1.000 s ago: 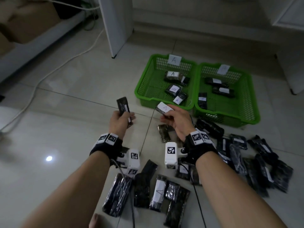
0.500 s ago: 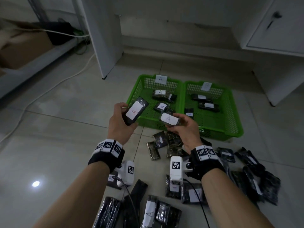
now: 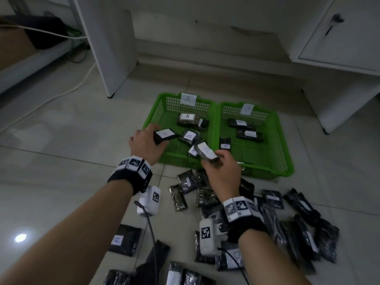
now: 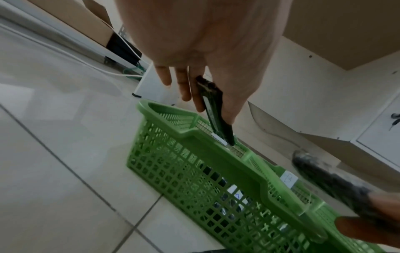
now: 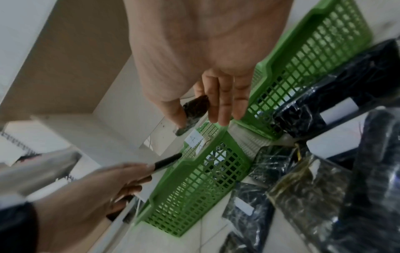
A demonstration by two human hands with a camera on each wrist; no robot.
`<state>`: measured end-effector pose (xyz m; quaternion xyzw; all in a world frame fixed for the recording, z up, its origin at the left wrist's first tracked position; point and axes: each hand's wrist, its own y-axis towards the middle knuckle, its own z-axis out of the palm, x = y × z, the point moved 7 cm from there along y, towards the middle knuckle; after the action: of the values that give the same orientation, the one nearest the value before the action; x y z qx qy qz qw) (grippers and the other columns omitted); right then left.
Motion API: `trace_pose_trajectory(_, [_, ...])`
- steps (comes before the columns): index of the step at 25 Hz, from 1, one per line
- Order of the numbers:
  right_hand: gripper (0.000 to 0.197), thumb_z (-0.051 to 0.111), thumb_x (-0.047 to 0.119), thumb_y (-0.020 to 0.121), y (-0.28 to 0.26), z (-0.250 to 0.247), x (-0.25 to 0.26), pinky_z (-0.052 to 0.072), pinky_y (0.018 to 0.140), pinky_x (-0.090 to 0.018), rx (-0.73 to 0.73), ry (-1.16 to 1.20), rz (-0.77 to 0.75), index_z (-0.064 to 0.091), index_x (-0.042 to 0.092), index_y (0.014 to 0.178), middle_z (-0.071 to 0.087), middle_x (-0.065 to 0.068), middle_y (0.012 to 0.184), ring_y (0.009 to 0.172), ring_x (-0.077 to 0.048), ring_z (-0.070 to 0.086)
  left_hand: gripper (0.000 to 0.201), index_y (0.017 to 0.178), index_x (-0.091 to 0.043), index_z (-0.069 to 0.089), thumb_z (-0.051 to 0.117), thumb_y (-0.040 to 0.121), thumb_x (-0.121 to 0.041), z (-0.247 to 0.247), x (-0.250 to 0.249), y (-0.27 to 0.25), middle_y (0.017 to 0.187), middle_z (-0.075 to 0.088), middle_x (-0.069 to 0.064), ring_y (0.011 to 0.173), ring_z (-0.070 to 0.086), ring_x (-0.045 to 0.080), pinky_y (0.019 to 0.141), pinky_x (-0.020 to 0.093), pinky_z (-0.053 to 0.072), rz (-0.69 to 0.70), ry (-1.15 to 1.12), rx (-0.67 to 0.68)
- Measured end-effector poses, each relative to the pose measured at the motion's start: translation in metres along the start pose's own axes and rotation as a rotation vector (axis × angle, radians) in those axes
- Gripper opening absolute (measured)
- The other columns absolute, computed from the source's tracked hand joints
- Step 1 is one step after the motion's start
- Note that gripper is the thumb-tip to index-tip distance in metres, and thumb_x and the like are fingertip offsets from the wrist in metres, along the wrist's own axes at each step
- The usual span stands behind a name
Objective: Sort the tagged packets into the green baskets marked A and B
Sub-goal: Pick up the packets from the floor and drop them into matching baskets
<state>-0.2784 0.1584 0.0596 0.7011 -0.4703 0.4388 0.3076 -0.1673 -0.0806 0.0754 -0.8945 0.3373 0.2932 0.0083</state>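
Green basket A (image 3: 162, 103) lies just under the left hand (image 3: 144, 145), which pinches a tagged packet (image 3: 165, 135) over its near-left corner, seen from the left wrist pointing long-axis down at the rim, while from the right wrist the right hand (image 5: 207, 95) grips another packet (image 5: 194, 109) near it.

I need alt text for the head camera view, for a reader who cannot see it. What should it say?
Two hands each hold a tagged black packet over the green basket marked A: the left hand near its left rim, the right hand at its front edge. The basket marked B stands touching it on the right, and many more black packets lie on the tiled floor.
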Motion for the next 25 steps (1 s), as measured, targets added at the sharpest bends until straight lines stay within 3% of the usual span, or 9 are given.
trace_pose_trajectory(3, [0.036, 0.069, 0.046, 0.088, 0.008, 0.006, -0.002, 0.056, 0.071, -0.027, -0.028, -0.268, -0.09, 0.059, 0.019, 0.111, 0.063, 0.004, 0.102, 0.089, -0.01, 0.061, 0.035, 0.119, -0.031, 0.062, 0.065, 0.086, -0.043, 0.031, -0.005, 0.012, 0.116, 0.065, 0.005, 0.116, 0.053, 0.031, 0.103, 0.045, 0.031, 0.007, 0.084, 0.081])
trace_pose_trajectory(6, [0.041, 0.067, 0.043, 0.091, 0.022, 0.017, 0.004, 0.05, 0.093, -0.034, -0.032, -0.376, -0.164, 0.059, 0.017, 0.121, 0.058, 0.001, 0.117, 0.112, -0.016, 0.05, 0.027, 0.108, -0.027, 0.071, 0.049, 0.092, -0.033, 0.053, 0.011, 0.014, 0.115, 0.066, 0.007, 0.116, 0.052, 0.032, 0.109, 0.047, 0.027, -0.055, 0.179, 0.199])
trace_pose_trajectory(9, [0.029, 0.068, 0.036, 0.091, 0.035, 0.038, 0.02, 0.045, 0.098, -0.038, -0.01, -0.46, -0.265, 0.062, 0.026, 0.118, 0.064, 0.005, 0.113, 0.112, -0.018, 0.052, 0.046, 0.09, -0.014, 0.073, 0.034, 0.098, -0.037, 0.067, 0.021, 0.007, 0.101, 0.068, 0.011, 0.109, 0.055, 0.03, 0.113, 0.047, 0.022, -0.076, 0.247, 0.285])
trace_pose_trajectory(13, [0.011, 0.069, 0.032, 0.09, 0.045, 0.073, 0.026, 0.042, 0.092, -0.04, -0.019, -0.567, -0.292, 0.072, 0.027, 0.1, 0.071, 0.008, 0.1, 0.105, -0.022, 0.054, 0.035, 0.098, -0.012, 0.072, 0.043, 0.099, -0.032, 0.042, 0.021, -0.001, 0.113, 0.068, 0.007, 0.109, 0.055, 0.028, 0.103, 0.043, 0.034, 0.069, 0.023, 0.035])
trace_pose_trajectory(15, [0.018, 0.061, 0.037, 0.095, 0.05, 0.086, 0.021, 0.035, 0.095, -0.04, 0.056, -0.626, -0.26, 0.074, 0.028, 0.101, 0.073, 0.006, 0.103, 0.108, -0.023, 0.052, 0.02, 0.099, -0.013, 0.067, 0.05, 0.096, -0.022, 0.017, 0.017, -0.019, 0.108, 0.063, 0.004, 0.102, 0.051, 0.025, 0.09, 0.036, 0.036, 0.12, -0.071, -0.152])
trace_pose_trajectory(17, [0.028, 0.051, 0.04, 0.099, 0.049, 0.092, 0.017, 0.031, 0.096, -0.04, 0.124, -0.658, -0.285, 0.075, 0.028, 0.105, 0.072, 0.006, 0.108, 0.112, -0.021, 0.049, 0.01, 0.093, -0.014, 0.064, 0.053, 0.093, -0.016, 0.004, 0.015, -0.045, 0.099, 0.056, -0.001, 0.093, 0.048, 0.018, 0.083, 0.03, 0.036, 0.132, -0.139, -0.222])
trace_pose_trajectory(20, [0.022, 0.057, 0.033, 0.092, 0.029, 0.069, 0.025, 0.034, 0.09, -0.034, -0.071, -0.554, -0.456, 0.073, 0.019, 0.1, 0.064, 0.002, 0.105, 0.104, -0.019, 0.05, 0.01, 0.093, -0.017, 0.066, 0.058, 0.088, -0.013, 0.028, 0.015, -0.082, 0.1, 0.055, -0.004, 0.086, 0.054, 0.014, 0.077, 0.029, 0.046, 0.163, -0.246, 0.013])
trace_pose_trajectory(22, [0.013, 0.062, 0.024, 0.085, 0.008, 0.053, 0.023, 0.037, 0.083, -0.033, -0.178, -0.467, -0.551, 0.068, 0.015, 0.091, 0.058, -0.002, 0.097, 0.096, -0.021, 0.051, 0.028, 0.107, -0.019, 0.069, 0.058, 0.082, -0.012, 0.06, 0.005, -0.109, 0.115, 0.057, 0.0, 0.102, 0.057, 0.02, 0.087, 0.034, 0.05, 0.294, -0.215, 0.25])
trace_pose_trajectory(25, [0.012, 0.062, 0.013, 0.08, -0.017, 0.054, 0.005, 0.046, 0.077, -0.038, -0.079, -0.46, -0.645, 0.067, 0.009, 0.091, 0.056, -0.007, 0.095, 0.091, -0.026, 0.054, 0.051, 0.123, -0.025, 0.065, 0.058, 0.075, -0.04, 0.093, -0.004, -0.144, 0.133, 0.051, 0.003, 0.123, 0.048, 0.028, 0.099, 0.042, 0.046, 0.391, -0.049, 0.481])
